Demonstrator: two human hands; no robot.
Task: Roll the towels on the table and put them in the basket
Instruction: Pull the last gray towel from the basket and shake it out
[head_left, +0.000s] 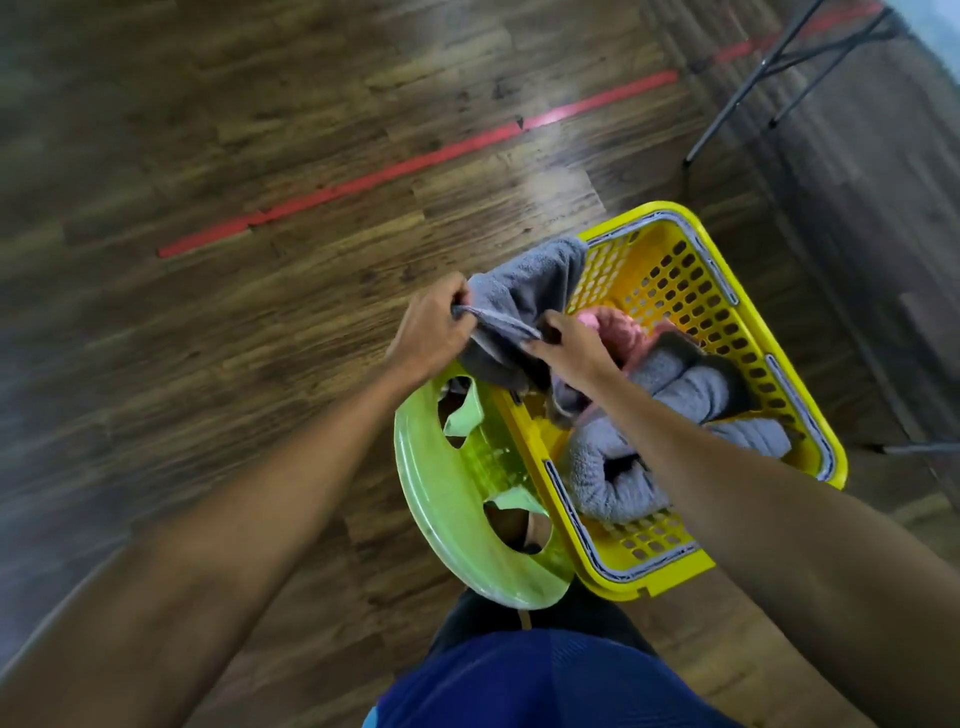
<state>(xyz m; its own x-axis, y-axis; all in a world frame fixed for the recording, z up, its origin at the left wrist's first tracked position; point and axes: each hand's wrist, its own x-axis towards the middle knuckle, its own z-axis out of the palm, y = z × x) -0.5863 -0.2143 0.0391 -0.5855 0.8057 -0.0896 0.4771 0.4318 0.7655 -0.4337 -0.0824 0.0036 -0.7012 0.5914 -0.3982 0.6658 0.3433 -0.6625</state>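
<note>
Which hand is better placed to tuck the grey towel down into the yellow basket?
Right hand: it grips the grey towel over the yellow plastic basket. Left hand holds it outside the rim.

A yellow plastic basket (691, 291) with perforated walls and a grey-trimmed rim sits tilted on a pale green stool (457, 499). Inside lie rolled grey towels (618, 478), one at the near end with its spiral end showing, another further along by the far wall. A pink towel (623, 332) is tucked behind them, partly hidden. One loose grey towel (524, 296), unrolled and crumpled, hangs over the basket's left rim, its edge stretched taut above the basket.
</note>
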